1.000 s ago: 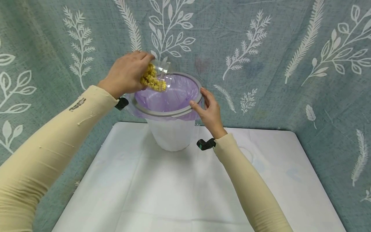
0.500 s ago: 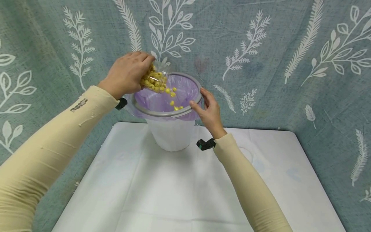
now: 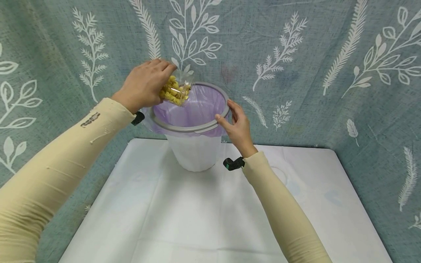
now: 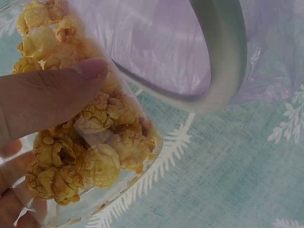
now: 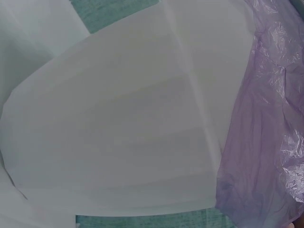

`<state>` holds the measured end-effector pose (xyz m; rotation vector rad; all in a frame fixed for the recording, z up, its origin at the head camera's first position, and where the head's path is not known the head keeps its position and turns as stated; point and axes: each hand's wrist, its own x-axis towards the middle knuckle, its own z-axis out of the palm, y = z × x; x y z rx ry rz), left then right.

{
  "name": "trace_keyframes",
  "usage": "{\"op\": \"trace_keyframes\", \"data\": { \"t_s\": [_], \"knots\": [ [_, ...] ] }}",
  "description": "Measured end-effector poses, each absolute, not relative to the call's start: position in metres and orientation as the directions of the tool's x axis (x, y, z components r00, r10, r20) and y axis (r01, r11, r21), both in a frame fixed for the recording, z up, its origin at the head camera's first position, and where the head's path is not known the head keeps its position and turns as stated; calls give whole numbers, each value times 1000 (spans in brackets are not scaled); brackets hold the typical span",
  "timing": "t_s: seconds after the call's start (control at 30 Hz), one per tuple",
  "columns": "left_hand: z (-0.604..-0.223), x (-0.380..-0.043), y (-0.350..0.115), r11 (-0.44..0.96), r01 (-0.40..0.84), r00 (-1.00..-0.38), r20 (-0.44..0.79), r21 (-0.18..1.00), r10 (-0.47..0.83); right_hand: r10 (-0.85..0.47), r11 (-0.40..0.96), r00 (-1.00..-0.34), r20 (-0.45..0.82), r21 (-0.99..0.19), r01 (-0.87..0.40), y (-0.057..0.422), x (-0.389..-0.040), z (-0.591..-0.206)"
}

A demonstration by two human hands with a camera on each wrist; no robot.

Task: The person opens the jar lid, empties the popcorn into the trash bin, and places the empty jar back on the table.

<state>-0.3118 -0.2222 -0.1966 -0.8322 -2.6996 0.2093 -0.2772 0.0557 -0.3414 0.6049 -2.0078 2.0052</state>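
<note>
My left hand [image 3: 144, 86] grips a clear jar [image 3: 186, 81] of yellow caramel popcorn [image 3: 171, 92]. The jar lies tilted, its mouth over the opening of a white trash can [image 3: 195, 155]. In the left wrist view the thumb [image 4: 57, 92] presses across the jar's side, popcorn [image 4: 59, 183] behind the clear wall. A purple bag [image 3: 207, 100] lines the can and folds over under the grey rim ring [image 3: 190, 129]. At the can's right side, my right hand [image 3: 240, 128] holds the rim with thumb and fingers. The can's bottom inside is hidden.
The can stands near the back of a white-covered table [image 3: 184, 219]. Close behind and at both sides hangs a teal leaf-patterned cloth [image 3: 296, 87]. The right wrist view is mostly the can's white wall [image 5: 118, 118] and the hanging purple bag edge [image 5: 256, 147].
The jar has tipped slightly further down. Several popcorn pieces fell from it into the bag half a second ago; none are in the air now. My right hand has kept its place.
</note>
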Motion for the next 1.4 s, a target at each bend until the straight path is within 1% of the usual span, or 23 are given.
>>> {"op": "trace_keyframes", "data": {
  "t_s": [0.53,0.83,0.93,1.13,1.4],
  "knots": [
    [-196,-313,-219,793,549,-750,264,-263,607,-117,-22,-883,455,-890,-456,56,-278,-342],
    [-196,-313,-216,781,563,-734,272,-270,623,-109,-9,-885,453,-891,-455,57,-303,-368],
    [-196,-312,-216,780,566,-730,277,-268,625,-106,-7,-882,459,-887,-461,57,-306,-371],
    [-197,-312,-217,777,569,-727,278,-268,628,-105,-14,-874,475,-879,-476,57,-303,-369],
    [-196,-311,-215,782,557,-740,261,-279,620,-104,-11,-872,478,-878,-479,57,-304,-371]
  ]
}}
